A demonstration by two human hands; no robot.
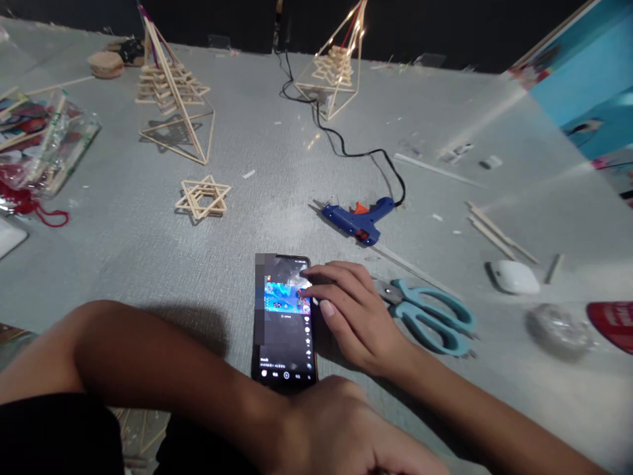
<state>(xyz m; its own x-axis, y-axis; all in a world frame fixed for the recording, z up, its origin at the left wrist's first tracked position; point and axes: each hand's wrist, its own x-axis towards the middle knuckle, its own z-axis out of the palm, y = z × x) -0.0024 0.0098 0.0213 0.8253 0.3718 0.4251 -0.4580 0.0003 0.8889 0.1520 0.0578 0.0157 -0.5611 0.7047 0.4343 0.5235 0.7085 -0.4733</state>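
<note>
A phone (287, 336) with a lit screen lies on the grey table. Over its right edge rest the fingertips of my right hand (356, 313), the fingers apart and holding nothing. My left hand (361, 429) crosses below the phone at the bottom of the view, and its fingers are out of sight. Light blue scissors (430, 316) lie just right of my right hand, their blades partly hidden. Behind them is a blue glue gun (359, 221) with an orange trigger and a black cord. A wooden stick star (204, 199) sits behind the phone to the left.
Two stick pyramids, one at the back left (175, 99) and one lit (333, 69), stand behind. Plastic-wrapped supplies (49, 142) lie on the left. A white case (517, 277), loose sticks (499, 231) and a red-labelled item (610, 326) are on the right.
</note>
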